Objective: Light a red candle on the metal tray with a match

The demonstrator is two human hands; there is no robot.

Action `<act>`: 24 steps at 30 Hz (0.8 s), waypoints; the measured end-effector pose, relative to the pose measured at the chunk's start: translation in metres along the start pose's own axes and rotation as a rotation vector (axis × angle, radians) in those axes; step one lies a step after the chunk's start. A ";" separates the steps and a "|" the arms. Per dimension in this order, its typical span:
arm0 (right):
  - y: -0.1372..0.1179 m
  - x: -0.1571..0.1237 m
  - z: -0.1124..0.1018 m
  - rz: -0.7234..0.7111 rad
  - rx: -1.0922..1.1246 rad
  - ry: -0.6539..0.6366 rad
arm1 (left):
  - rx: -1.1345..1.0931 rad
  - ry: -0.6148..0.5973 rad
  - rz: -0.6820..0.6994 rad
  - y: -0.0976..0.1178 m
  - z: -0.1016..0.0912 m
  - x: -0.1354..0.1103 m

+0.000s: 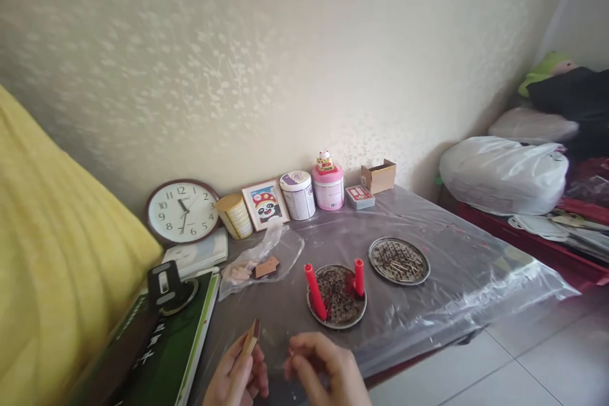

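Observation:
My left hand [238,371] is closed around a small matchbox [251,337], held on edge above the near side of the table. Just right of it, my right hand [328,365] pinches thumb and fingers together on a match; only its tiny reddish tip shows, the rest hidden by the fingers. Beyond the hands, two red candles [315,292] stand on a round metal plate [337,325] with a dark, pitted surface. The left candle leans; the right one is nearly upright. No flame shows on either wick.
Another round plate [398,282] holds several thin sticks. A clear plastic bag [290,257] with small boxes lies left. Along the wall stand a clock [183,210], tins [298,196], a framed picture [266,204] and a cardboard box [379,177]. Green books [157,355] lie left.

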State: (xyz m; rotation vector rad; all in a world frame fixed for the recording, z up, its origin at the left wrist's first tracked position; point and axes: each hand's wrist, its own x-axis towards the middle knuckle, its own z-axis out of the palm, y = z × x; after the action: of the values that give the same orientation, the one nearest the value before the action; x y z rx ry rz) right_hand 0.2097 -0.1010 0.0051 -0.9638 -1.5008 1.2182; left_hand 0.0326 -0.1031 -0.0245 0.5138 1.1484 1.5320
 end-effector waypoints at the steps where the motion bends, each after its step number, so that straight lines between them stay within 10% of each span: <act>1: -0.001 0.002 0.001 0.032 0.109 0.024 | -0.009 -0.008 0.019 0.001 0.002 -0.004; 9: -0.011 0.008 -0.001 0.215 0.560 0.168 | -0.007 -0.155 0.048 -0.003 0.008 -0.013; 24: -0.006 0.016 -0.007 0.202 0.492 0.183 | -0.067 -0.305 -0.021 -0.006 0.008 -0.011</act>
State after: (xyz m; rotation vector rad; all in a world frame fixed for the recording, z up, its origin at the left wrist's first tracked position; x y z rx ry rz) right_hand 0.2121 -0.0854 0.0140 -0.8734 -0.9128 1.5073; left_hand 0.0452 -0.1103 -0.0241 0.6625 0.8616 1.4120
